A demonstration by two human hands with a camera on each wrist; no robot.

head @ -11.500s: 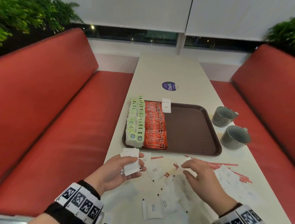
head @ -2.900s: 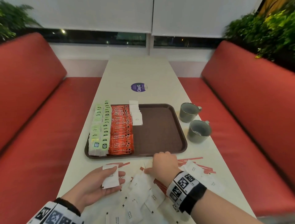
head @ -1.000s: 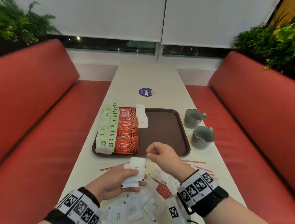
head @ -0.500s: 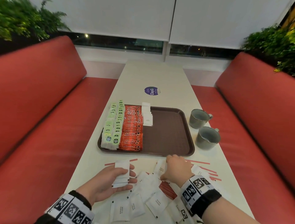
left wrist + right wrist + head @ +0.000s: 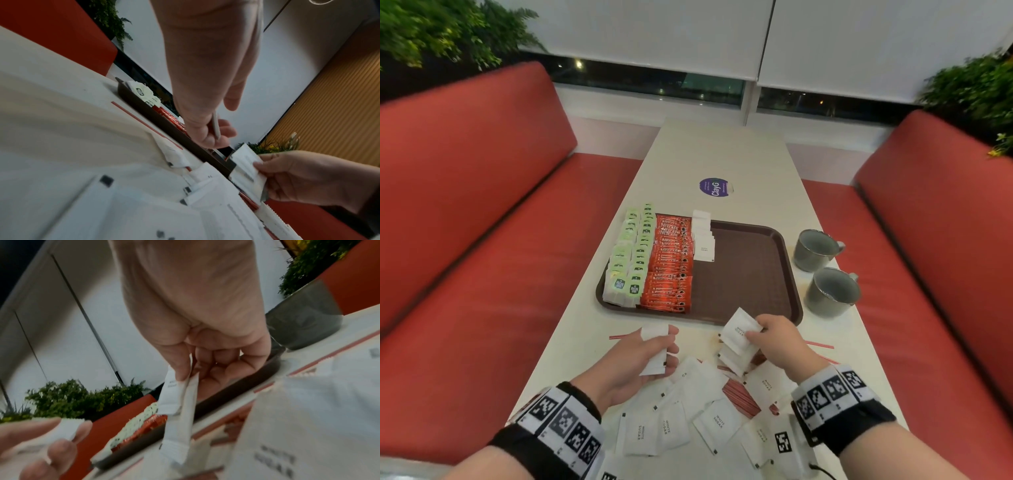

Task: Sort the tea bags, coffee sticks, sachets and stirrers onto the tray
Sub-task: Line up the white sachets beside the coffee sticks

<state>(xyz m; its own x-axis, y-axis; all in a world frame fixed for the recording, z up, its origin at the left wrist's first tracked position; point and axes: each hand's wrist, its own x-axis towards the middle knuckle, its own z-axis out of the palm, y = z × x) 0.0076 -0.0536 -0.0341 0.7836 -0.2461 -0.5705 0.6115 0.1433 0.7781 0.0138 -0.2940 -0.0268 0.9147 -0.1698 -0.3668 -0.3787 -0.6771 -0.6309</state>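
My left hand point(image 5: 635, 356) grips a small stack of white sachets point(image 5: 655, 349) between thumb and curled fingers. My right hand point(image 5: 774, 337) pinches two more sachets point(image 5: 739, 331), thumb on top, just short of the tray point(image 5: 750, 274). Two mugs point(image 5: 825, 270) stand beside it.

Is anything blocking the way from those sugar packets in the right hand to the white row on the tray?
Nothing visible does. The right hand pinches sugar sachets above the tray near edge; bare tray lies between them and the sachet row.
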